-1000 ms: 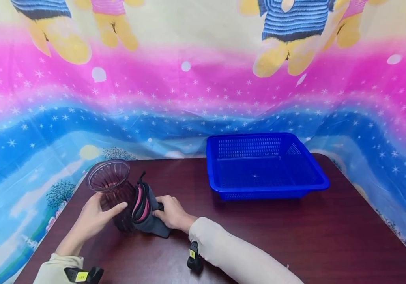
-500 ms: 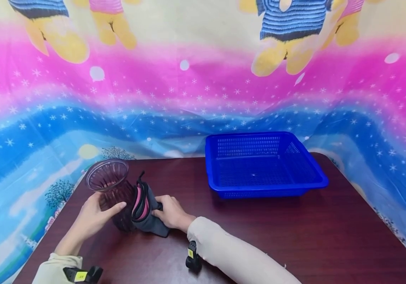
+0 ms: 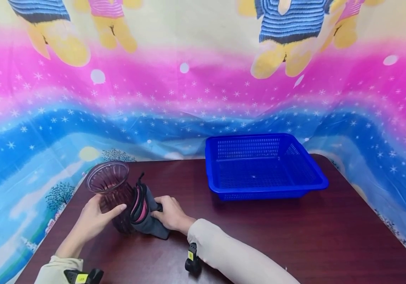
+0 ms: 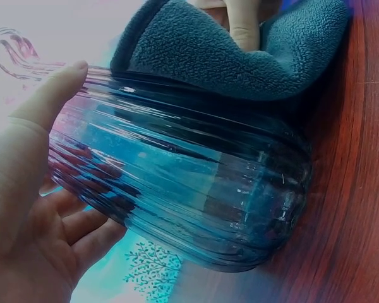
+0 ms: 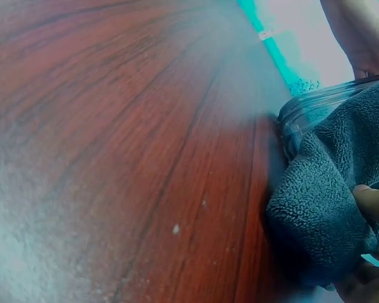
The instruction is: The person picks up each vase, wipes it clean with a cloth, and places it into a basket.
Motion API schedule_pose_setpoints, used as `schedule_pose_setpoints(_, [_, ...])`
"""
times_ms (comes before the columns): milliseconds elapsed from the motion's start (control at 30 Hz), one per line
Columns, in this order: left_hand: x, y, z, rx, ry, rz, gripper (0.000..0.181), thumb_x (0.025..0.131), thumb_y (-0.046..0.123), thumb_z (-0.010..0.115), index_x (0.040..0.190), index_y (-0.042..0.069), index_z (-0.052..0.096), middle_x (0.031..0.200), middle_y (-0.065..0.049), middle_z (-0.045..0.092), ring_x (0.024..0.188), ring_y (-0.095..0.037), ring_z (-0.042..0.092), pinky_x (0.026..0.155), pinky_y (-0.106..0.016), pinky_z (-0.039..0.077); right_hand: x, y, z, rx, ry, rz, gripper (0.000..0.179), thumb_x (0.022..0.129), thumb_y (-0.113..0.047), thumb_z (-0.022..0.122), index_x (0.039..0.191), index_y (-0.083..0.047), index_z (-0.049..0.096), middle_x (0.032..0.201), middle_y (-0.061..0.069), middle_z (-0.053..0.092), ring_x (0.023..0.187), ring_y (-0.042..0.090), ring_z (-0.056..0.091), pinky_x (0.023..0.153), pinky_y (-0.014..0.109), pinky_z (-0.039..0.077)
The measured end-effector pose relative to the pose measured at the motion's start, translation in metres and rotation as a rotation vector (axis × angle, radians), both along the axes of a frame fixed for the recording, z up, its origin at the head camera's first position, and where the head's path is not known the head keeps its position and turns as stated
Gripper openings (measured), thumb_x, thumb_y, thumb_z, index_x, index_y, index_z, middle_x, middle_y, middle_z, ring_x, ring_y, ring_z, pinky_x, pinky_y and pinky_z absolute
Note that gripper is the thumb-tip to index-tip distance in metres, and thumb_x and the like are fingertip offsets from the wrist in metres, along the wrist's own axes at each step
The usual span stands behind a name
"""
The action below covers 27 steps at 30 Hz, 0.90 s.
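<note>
A ribbed, purple-tinted clear glass vase [image 3: 117, 197] with a flared rim leans a little to the left, its base at the table. My left hand [image 3: 94, 219] holds it around the middle, thumb along the near side and fingers behind, as the left wrist view shows. Against the vase's right side lies a dark grey fleecy cloth [image 3: 151, 225], folded, with black edging and pink showing in its folds. My right hand [image 3: 172, 213] grips this cloth, thumb [image 5: 372, 202] pressed into the pile. Part of the vase's lower body is hidden behind the cloth.
A blue plastic basket [image 3: 266, 193] with perforated walls stands at the back right of the dark red-brown wooden table [image 3: 295, 240]. A printed curtain [image 3: 174, 94] hangs right behind the table and along its sides.
The cloth's folds have shifted slightly against the vase, and less pink shows. Both hands keep their holds in nearly the same places.
</note>
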State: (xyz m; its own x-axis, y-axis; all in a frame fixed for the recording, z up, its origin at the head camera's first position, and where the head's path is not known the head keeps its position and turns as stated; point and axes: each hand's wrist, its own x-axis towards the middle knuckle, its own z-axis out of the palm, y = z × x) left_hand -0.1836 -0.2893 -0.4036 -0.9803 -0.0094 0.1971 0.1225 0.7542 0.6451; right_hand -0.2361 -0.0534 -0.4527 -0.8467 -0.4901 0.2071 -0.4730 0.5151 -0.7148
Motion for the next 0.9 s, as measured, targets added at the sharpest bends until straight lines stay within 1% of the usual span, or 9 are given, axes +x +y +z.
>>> schedule_pose_setpoints(100, [0.000, -0.001, 0.000, -0.007, 0.005, 0.001, 0.067, 0.092, 0.038, 0.073, 0.137, -0.006, 0.052, 0.128, -0.030, 0.065, 0.120, -0.044, 0.063, 0.091, -0.033, 0.050, 0.000, 0.000, 0.003, -0.020, -0.008, 0.005, 0.018, 0.089, -0.013, 0.075, 0.107, -0.013, 0.076, 0.092, -0.005, 0.074, 0.076, -0.003, 0.056, 0.069, 0.013, 0.044])
schedule_pose_setpoints(167, [0.000, -0.001, 0.000, -0.008, 0.006, 0.001, 0.066, 0.092, 0.038, 0.073, 0.136, -0.006, 0.052, 0.128, -0.030, 0.065, 0.119, -0.043, 0.064, 0.089, -0.028, 0.049, 0.001, 0.000, 0.005, -0.033, -0.010, 0.005, 0.018, 0.089, -0.013, 0.074, 0.107, -0.013, 0.076, 0.093, -0.005, 0.075, 0.077, -0.003, 0.056, 0.069, 0.013, 0.045])
schedule_pose_setpoints(400, [-0.001, -0.002, -0.002, -0.021, 0.024, -0.015, 0.065, 0.091, 0.035, 0.073, 0.136, -0.007, 0.052, 0.125, -0.030, 0.066, 0.115, -0.042, 0.065, 0.086, -0.030, 0.052, 0.003, -0.002, 0.022, -0.089, -0.015, 0.007, 0.019, 0.090, -0.013, 0.074, 0.109, -0.014, 0.076, 0.097, -0.004, 0.076, 0.082, -0.003, 0.060, 0.073, 0.013, 0.047])
schedule_pose_setpoints(500, [-0.001, -0.003, -0.003, -0.025, 0.052, -0.033, 0.062, 0.091, 0.031, 0.074, 0.135, -0.006, 0.053, 0.122, -0.028, 0.068, 0.111, -0.036, 0.067, 0.083, -0.023, 0.052, 0.004, -0.003, 0.032, -0.117, -0.028, 0.015, 0.019, 0.091, -0.013, 0.073, 0.109, -0.014, 0.076, 0.097, -0.004, 0.076, 0.082, -0.004, 0.061, 0.074, 0.012, 0.048])
schedule_pose_setpoints(533, [-0.001, -0.003, -0.003, -0.022, 0.062, -0.038, 0.061, 0.090, 0.030, 0.074, 0.135, -0.005, 0.053, 0.121, -0.027, 0.069, 0.110, -0.032, 0.068, 0.082, -0.020, 0.051, 0.005, -0.003, 0.035, -0.125, -0.028, 0.018, 0.019, 0.091, -0.014, 0.073, 0.109, -0.014, 0.076, 0.097, -0.004, 0.076, 0.082, -0.004, 0.061, 0.074, 0.012, 0.048])
schedule_pose_setpoints(633, [-0.002, -0.003, -0.003, -0.012, 0.080, -0.050, 0.058, 0.090, 0.029, 0.075, 0.135, -0.003, 0.055, 0.119, -0.025, 0.071, 0.104, -0.007, 0.066, 0.080, -0.013, 0.048, 0.006, -0.004, 0.044, -0.140, -0.029, 0.022, 0.020, 0.091, -0.014, 0.073, 0.111, -0.015, 0.076, 0.098, -0.004, 0.076, 0.082, -0.004, 0.061, 0.075, 0.013, 0.049])
schedule_pose_setpoints(700, [-0.002, -0.003, -0.003, -0.001, 0.081, -0.055, 0.058, 0.090, 0.028, 0.075, 0.134, -0.003, 0.055, 0.118, -0.024, 0.072, 0.099, 0.009, 0.059, 0.080, -0.012, 0.048, 0.006, -0.005, 0.048, -0.145, -0.029, 0.026, 0.020, 0.091, -0.014, 0.073, 0.111, -0.015, 0.076, 0.097, -0.004, 0.076, 0.082, -0.004, 0.061, 0.075, 0.013, 0.049])
schedule_pose_setpoints(767, [-0.002, -0.003, -0.002, 0.002, 0.075, -0.053, 0.058, 0.090, 0.029, 0.075, 0.134, -0.003, 0.055, 0.118, -0.024, 0.072, 0.096, 0.021, 0.049, 0.080, -0.012, 0.048, 0.007, -0.005, 0.052, -0.150, -0.027, 0.031, 0.019, 0.092, -0.015, 0.073, 0.110, -0.015, 0.076, 0.097, -0.005, 0.075, 0.082, -0.003, 0.061, 0.075, 0.013, 0.049])
schedule_pose_setpoints(900, [-0.002, -0.002, -0.001, 0.005, 0.057, -0.051, 0.059, 0.090, 0.028, 0.075, 0.136, -0.003, 0.053, 0.120, -0.026, 0.070, 0.095, 0.025, 0.043, 0.080, -0.014, 0.050, 0.007, -0.006, 0.058, -0.153, -0.011, 0.037, 0.017, 0.091, -0.015, 0.073, 0.108, -0.016, 0.076, 0.094, -0.005, 0.075, 0.081, -0.003, 0.059, 0.074, 0.012, 0.048])
